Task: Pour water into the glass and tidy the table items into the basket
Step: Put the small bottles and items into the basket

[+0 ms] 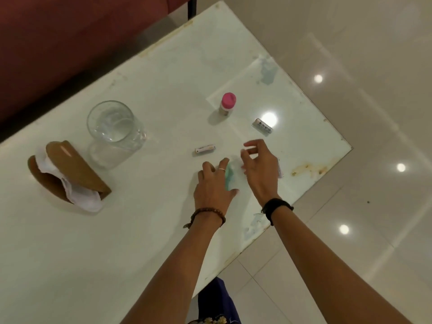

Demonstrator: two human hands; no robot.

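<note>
A clear glass mug [112, 127] with water in it stands at the left of the white table [163, 78]. Left of it lies a brown basket-like holder [77, 169] with white tissue inside. My left hand [214, 183] rests on the table with a small green item [230, 175] between its forefinger and thumb; blur hides whether it grips it. My right hand [259, 167] hovers just right of it, fingers spread and holding nothing. A white battery [205, 149], a pink-capped little bottle [228, 105] and a silver strip [262, 125] lie beyond my hands.
A white card-like item [280, 170] pokes out under my right hand. The table's right edge [315, 183] runs close by my right wrist, with glossy floor tiles [374, 136] past it. A dark red sofa [70, 31] borders the far left side.
</note>
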